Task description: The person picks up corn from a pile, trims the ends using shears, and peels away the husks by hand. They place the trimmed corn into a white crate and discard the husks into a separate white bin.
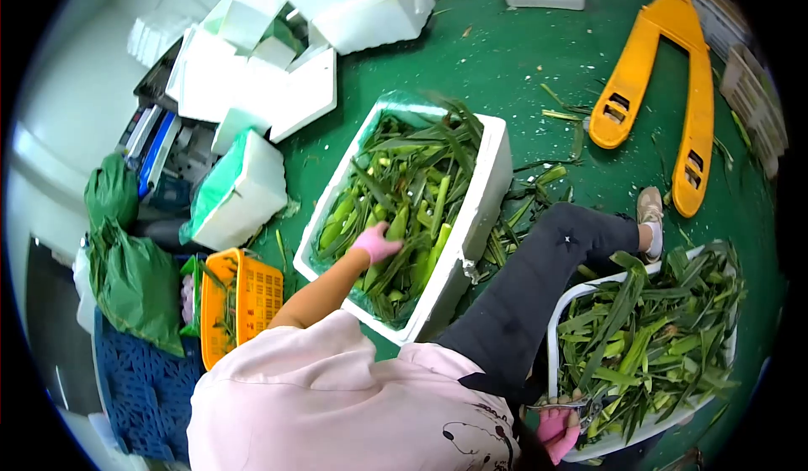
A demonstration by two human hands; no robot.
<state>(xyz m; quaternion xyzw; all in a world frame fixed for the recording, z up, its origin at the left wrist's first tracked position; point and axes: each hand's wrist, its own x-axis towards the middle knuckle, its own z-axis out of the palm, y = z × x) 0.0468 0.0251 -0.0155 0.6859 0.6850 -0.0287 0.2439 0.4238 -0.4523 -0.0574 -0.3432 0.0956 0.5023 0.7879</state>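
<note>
My left hand (376, 242), in a pink glove, reaches into a white foam box (484, 210) lined with green plastic. Its fingers bend around the lower end of a green ear of corn (398, 223), among many ears in husk and long leaves. My right hand (557, 434), also in a pink glove, is low at the right, beside a white tub (553, 345) heaped with corn husks and leaves (644, 336). The fingers are closed on a thin metal tool (559, 405) like scissors; leaves and the hand hide part of it.
A yellow pallet jack (697, 126) stands at the upper right, with loose leaves (526, 210) on the green floor. To the left are an orange basket (259, 294), a blue plastic pallet (139, 387) and green bags (135, 286). White foam boxes (370, 8) pile up behind.
</note>
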